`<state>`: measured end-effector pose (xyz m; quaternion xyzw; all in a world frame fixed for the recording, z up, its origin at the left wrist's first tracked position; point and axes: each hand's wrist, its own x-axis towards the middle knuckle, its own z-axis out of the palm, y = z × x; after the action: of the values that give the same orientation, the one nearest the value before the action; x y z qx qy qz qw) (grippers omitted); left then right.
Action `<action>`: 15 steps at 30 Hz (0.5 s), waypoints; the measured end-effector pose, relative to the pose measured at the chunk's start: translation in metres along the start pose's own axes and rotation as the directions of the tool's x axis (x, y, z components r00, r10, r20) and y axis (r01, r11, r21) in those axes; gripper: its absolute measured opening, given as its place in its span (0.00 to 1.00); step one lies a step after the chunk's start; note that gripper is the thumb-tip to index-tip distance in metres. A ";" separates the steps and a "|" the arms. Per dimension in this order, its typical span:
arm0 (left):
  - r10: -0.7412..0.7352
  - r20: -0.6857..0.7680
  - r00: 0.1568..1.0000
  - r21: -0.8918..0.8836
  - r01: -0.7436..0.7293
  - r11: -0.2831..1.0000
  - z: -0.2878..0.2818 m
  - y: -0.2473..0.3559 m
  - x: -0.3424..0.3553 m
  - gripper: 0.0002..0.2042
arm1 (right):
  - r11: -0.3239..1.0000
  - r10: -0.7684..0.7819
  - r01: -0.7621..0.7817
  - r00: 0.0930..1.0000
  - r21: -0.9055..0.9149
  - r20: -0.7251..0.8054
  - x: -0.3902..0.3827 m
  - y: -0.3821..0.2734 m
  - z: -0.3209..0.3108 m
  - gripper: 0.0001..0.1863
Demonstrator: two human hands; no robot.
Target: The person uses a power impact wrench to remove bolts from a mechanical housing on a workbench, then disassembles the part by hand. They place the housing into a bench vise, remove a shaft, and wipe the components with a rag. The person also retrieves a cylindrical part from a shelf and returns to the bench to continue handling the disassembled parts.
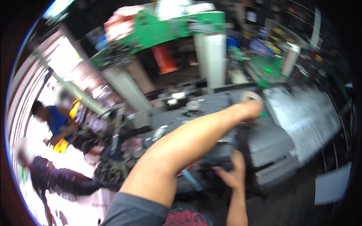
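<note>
My left arm reaches far across the grey bench to the right. My left hand [252, 110] is closed at a pale, round, ring-like thing [252, 96], which may be a roll; blur hides its details. A long dark strip or bar [243, 145] runs below that hand toward me. Beside this strip, nearer to me, is my right hand [234, 172], its thumb and fingers apart and nothing visible in it. A light-blue, bar-shaped thing [192, 180] lies left of my right hand, near the bench's front edge.
A green machine frame [177, 28] on pale posts [215, 60] stands behind the bench. Metal parts [192, 107] lie on the bench top [218, 101]. A silvery sheet [301, 116] covers the right side. Two people [60, 120], [56, 175] are at the left.
</note>
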<state>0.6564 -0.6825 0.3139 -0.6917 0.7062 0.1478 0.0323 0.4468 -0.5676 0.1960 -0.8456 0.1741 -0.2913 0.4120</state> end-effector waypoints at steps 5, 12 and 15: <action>-0.137 -0.554 0.822 -0.314 -0.054 0.948 -0.038 -0.023 -0.192 0.15 | 0.905 0.084 -0.144 0.983 0.400 0.164 -0.078 -0.029 0.020 0.12; -0.889 -0.457 -0.007 -0.887 -0.069 0.456 0.083 0.001 -0.562 0.15 | 0.904 -0.186 -0.096 0.789 0.416 0.586 -0.055 -0.138 0.171 0.06; -0.880 -0.288 -0.377 -0.948 0.246 0.204 0.147 0.018 -0.652 0.14 | 0.888 -0.396 0.139 0.716 0.439 0.574 -0.025 -0.183 0.228 0.09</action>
<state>0.6420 -0.0147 0.3392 -0.8418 -0.0687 -0.1744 -0.5062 0.5824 -0.3089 0.2215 -0.8175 -0.1635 -0.0644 0.5485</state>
